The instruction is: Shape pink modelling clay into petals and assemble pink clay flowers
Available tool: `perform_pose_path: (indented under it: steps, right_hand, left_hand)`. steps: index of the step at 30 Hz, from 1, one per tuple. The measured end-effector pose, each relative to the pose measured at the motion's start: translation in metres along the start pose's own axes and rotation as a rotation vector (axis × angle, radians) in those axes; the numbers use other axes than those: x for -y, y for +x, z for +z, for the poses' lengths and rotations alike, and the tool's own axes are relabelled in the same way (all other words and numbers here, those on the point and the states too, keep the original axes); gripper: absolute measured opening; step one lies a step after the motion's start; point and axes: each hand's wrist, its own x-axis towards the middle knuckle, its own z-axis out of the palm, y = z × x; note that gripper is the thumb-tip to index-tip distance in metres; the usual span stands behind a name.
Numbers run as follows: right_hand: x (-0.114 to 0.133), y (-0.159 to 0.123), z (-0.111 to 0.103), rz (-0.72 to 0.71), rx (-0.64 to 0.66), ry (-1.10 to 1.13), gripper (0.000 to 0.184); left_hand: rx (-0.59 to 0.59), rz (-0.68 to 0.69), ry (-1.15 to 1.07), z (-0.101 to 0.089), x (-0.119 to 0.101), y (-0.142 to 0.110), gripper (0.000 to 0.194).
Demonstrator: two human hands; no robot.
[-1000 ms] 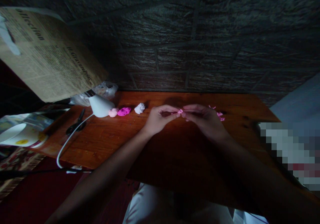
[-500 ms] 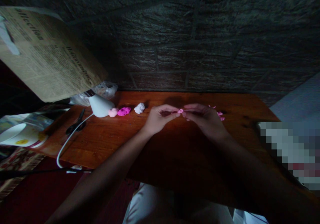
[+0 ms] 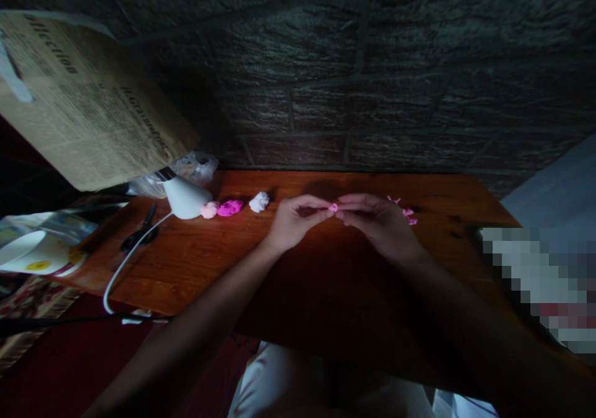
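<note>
At the frame's centre, both hands (image 3: 294, 222) (image 3: 384, 225) pinch a small pink piece (image 3: 333, 208), probably light, soft and easily squashed, best held by its edges.

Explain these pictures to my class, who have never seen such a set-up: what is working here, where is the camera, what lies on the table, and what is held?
No machine works here, only a person's bare left hand and right hand. One camera, worn on the head, looks forward and down for every picture. Their fingertips hold a small pink piece. On the wooden table, leftwards, lie a white lump, a bright pink lump, a pale pink lump beside a white cone-shaped base, and dark scissors. Pink bits lie near the right hand.
</note>
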Motion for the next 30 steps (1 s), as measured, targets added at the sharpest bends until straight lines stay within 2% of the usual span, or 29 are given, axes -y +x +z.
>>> perform_pose_path:
  steps: [5, 13, 19, 30]
  right_hand:
    - [-0.0006, -0.0007, 0.0001, -0.060, -0.006, -0.031, 0.028]
    - [0.0005, -0.0002, 0.0010, -0.060, -0.018, -0.042, 0.029]
    - [0.0004, 0.0000, 0.0020, -0.075, -0.025, -0.032, 0.029]
    - [-0.0018, -0.0008, 0.0040, -0.112, -0.053, -0.060, 0.031]
  left_hand:
    - [-0.012, -0.030, -0.029, 0.0005, -0.0021, -0.0010, 0.016]
    - [0.032, -0.107, -0.057, -0.0015, -0.0081, -0.0020, 0.020]
    - [0.021, -0.157, -0.097, -0.0022, -0.0067, -0.0017, 0.019]
    - [0.006, -0.169, -0.181, 0.0006, -0.0046, -0.0018, 0.026]
